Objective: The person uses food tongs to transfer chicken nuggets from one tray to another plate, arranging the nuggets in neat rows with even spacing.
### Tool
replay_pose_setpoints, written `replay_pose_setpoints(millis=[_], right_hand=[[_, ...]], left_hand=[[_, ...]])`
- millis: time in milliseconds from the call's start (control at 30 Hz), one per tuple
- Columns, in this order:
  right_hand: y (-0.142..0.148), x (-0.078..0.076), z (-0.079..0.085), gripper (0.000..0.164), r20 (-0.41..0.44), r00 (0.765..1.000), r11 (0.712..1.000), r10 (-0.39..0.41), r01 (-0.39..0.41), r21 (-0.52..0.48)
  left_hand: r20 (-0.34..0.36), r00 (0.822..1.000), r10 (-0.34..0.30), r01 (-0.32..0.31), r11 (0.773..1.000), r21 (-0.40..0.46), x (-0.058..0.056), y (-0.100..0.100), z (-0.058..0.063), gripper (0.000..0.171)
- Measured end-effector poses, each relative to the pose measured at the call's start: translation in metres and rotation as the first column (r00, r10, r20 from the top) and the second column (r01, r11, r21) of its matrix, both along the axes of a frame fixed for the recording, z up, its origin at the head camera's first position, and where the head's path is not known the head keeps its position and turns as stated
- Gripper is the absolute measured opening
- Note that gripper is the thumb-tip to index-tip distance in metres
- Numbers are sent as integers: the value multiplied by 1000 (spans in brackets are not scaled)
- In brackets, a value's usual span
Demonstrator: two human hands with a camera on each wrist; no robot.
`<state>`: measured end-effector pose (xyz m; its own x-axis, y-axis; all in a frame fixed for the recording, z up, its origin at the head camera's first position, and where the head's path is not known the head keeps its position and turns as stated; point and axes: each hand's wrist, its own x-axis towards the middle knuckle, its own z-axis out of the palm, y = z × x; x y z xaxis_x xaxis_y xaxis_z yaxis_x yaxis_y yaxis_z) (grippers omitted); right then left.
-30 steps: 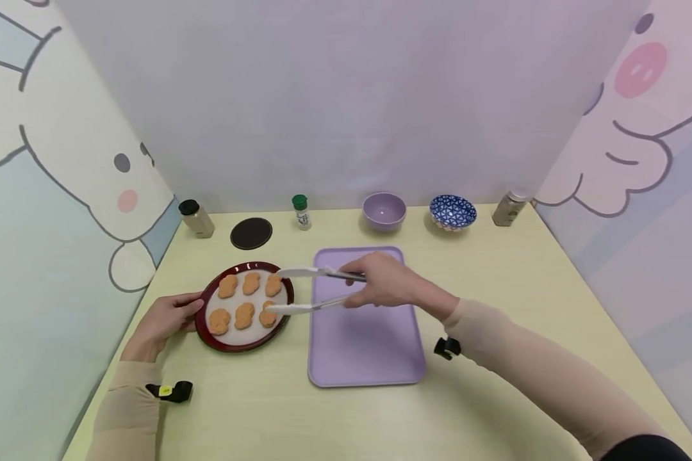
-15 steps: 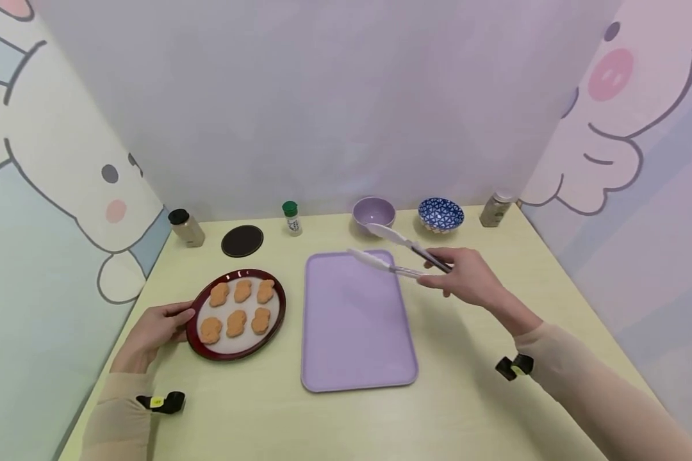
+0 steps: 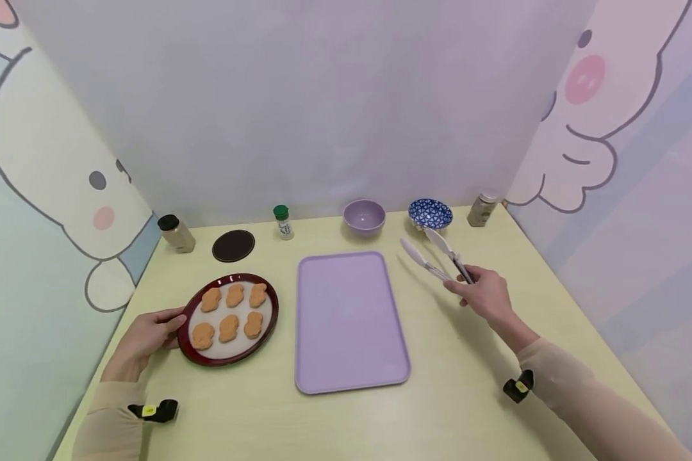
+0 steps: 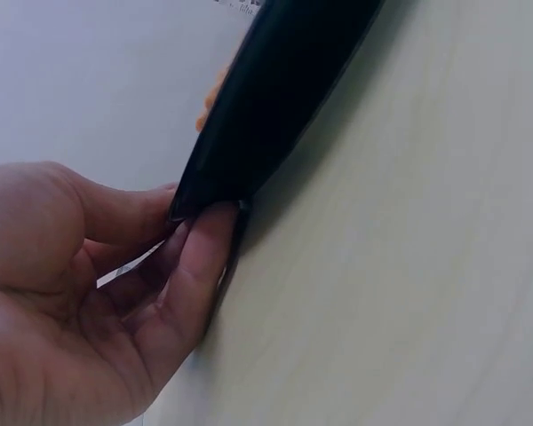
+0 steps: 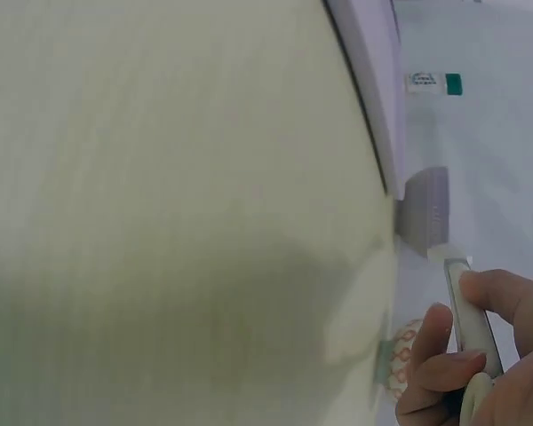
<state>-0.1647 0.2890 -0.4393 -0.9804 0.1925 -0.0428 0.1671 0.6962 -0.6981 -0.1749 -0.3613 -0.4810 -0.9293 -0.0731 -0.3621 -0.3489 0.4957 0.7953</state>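
Note:
My left hand (image 3: 144,336) pinches the left edge of a dark red oval plate (image 3: 223,361) in the head view. In the left wrist view my thumb lies over the rim and curled fingers are under it. Several golden-brown nuggets (image 3: 229,328) lie on the plate's white surface in two rows. Over on the right, my right hand (image 3: 487,294) holds a pair of tongs (image 3: 416,253) with pale tips, which stand apart with nothing between them. A lilac rectangular tray (image 3: 348,320) lies bare between the plate and the tongs.
Along the back wall stand a black-capped jar (image 3: 177,235), a green-capped shaker (image 3: 284,223), a purple bowl (image 3: 364,218), a blue patterned bowl (image 3: 430,214) and a white-lidded jar (image 3: 482,210). A black round disc (image 3: 233,246) lies behind the plate.
My right hand has carried the tongs from over the plate, across the tray, to its right side. The nuggets remain on the plate, and my left hand keeps its hold on the rim.

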Motion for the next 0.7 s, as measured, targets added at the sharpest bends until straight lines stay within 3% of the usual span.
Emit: replay_pose_setpoints(millis=[267,500,700], right_hand=[[-1,10,-24,47,38,995,995,-95,95,6],[-3,15,-32,64,17,988,986,-154,153,67],[-8,16,-36,71,19,978,977,-208,206,52]], left_hand=[[-6,1000,8,-9,1000,-25,1,1,1,55],[-11,1000,0,0,1000,-26,1,2,2,54],[-10,1000,2,-3,999,-34,3,3,2,53]])
